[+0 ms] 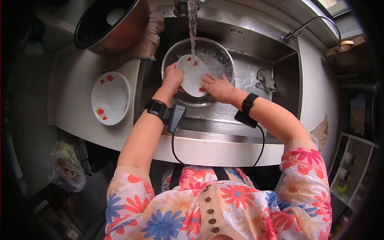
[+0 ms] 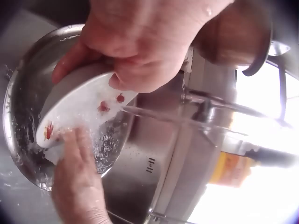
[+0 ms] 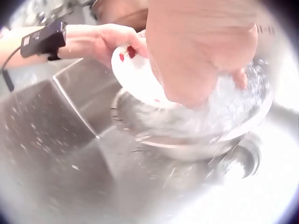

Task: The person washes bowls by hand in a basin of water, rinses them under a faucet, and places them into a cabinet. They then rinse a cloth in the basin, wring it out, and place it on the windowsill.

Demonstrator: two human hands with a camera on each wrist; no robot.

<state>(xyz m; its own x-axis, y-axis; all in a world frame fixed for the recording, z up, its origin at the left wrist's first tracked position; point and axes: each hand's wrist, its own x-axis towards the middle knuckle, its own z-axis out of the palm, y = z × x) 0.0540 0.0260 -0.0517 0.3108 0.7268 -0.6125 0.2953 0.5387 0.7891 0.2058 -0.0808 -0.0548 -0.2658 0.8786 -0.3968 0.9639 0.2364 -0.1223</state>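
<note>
My left hand [image 1: 173, 78] grips the rim of a white bowl [image 1: 192, 82] with red flower prints, thumb on the inner side in the left wrist view. The bowl is tilted under running tap water [image 1: 193, 28], above a round steel basin [image 1: 169, 54] that holds water. My right hand [image 1: 218, 87] lies at the bowl's other side, its fingers [image 2: 80, 144] extended against the inner surface near the rim. Splashing water partly blurs those fingertips. In the right wrist view the right hand covers part of the bowl [image 3: 135, 77].
The basin stands in a steel sink [image 1: 288, 80], where a grey cloth [image 1: 266, 80] lies at the right. Stacked white dishes [image 1: 110, 100] sit on the left counter. Behind them a large dark pot [image 1: 120, 36] rests on a towel [image 1: 150, 38]. A thin second faucet [image 1: 320, 20] arches at back right.
</note>
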